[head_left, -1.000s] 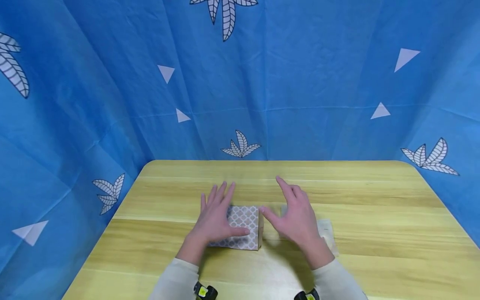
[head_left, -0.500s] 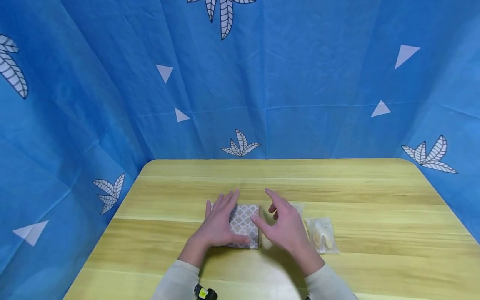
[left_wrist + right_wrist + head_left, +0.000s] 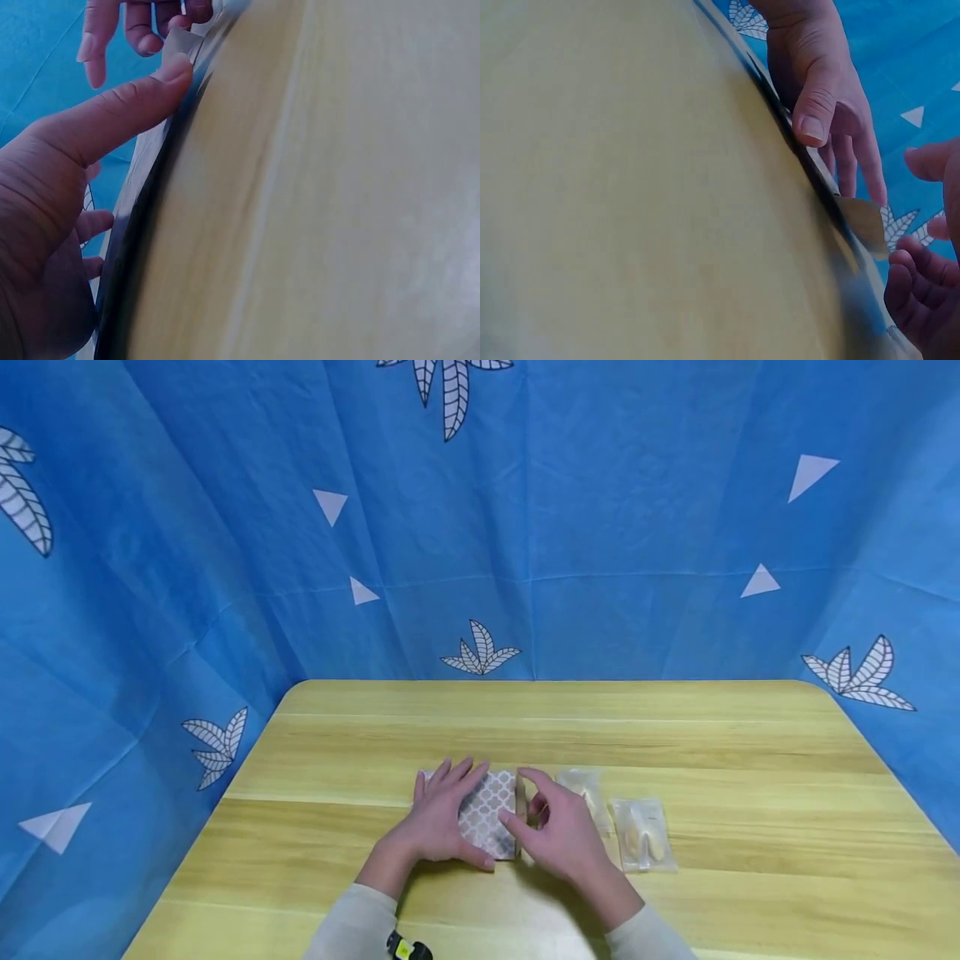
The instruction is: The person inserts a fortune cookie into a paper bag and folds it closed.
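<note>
A small flat box (image 3: 491,810) with a grey-and-white lattice pattern and a brown end lies on the wooden table. Across its left part spans my left hand (image 3: 437,817), thumb at the near edge and fingertips at the far edge, gripping it. My right hand (image 3: 562,828) hovers at the box's right end with nothing in it; thumb and index finger are spread, the other fingers bent. In the right wrist view a brown flap (image 3: 864,223) sticks up from that end, close to the right fingers. My palm hides the box's left part.
Two clear packets lie right of the box: one with pale contents (image 3: 588,789) partly behind the right hand, the other (image 3: 643,835) beside the right forearm. A blue patterned curtain (image 3: 600,527) hangs behind the wooden table (image 3: 750,827).
My left hand has lowered onto the box, its thumb moving to the near edge. The right hand has shifted left and down to the box's right end, uncovering the packets.
</note>
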{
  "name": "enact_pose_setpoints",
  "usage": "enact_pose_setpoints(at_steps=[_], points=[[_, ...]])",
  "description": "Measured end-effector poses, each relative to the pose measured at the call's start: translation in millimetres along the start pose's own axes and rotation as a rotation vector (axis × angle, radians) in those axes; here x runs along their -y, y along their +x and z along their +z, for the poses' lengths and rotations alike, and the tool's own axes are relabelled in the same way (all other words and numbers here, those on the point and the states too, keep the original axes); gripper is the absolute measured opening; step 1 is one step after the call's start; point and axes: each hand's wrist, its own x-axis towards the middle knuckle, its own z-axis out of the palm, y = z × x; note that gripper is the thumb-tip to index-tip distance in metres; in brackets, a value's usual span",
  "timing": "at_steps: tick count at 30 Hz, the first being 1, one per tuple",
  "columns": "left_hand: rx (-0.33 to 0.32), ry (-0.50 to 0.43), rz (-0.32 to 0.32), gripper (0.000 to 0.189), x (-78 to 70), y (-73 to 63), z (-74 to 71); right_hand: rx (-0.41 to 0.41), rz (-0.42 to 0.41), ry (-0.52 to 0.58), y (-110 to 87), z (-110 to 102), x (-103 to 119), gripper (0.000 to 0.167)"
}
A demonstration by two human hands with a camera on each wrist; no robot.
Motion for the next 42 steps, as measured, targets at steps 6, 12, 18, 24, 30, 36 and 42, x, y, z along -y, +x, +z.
enact_pose_setpoints(at_steps=[6, 12, 18, 24, 30, 36, 42], points=[[0.008, 0.019, 0.005, 0.135, 1.9, -0.6, 0.2, 0.029, -0.006, 0.029, -2.9, 4.2, -3.6, 0.054], [0.014, 0.018, 0.028, 0.134, -0.5, -0.1, -1.4, 0.033, 0.030, 0.008, -2.0, 4.1, -7.2, 0.041], [0.011, 0.005, 0.041, 0.132, 0.1, 0.5, -1.2, 0.059, 0.071, -0.005, 0.1, 1.9, -7.5, 0.035], [0.001, -0.014, 0.034, 0.129, 4.3, 2.5, 2.1, 0.068, 0.106, 0.002, 1.5, 0.2, -7.2, 0.035], [-0.017, -0.037, 0.026, 0.126, 4.9, 2.7, 3.7, 0.068, 0.106, -0.034, 3.4, 0.4, -5.5, 0.032], [-0.027, -0.064, 0.017, 0.127, 3.8, 0.4, 4.1, 0.073, 0.102, -0.056, 4.2, 1.7, -5.8, 0.029], [-0.026, -0.072, 0.026, 0.129, 3.1, -0.5, 4.5, 0.074, 0.046, -0.053, 4.6, 3.3, -9.7, 0.034]])
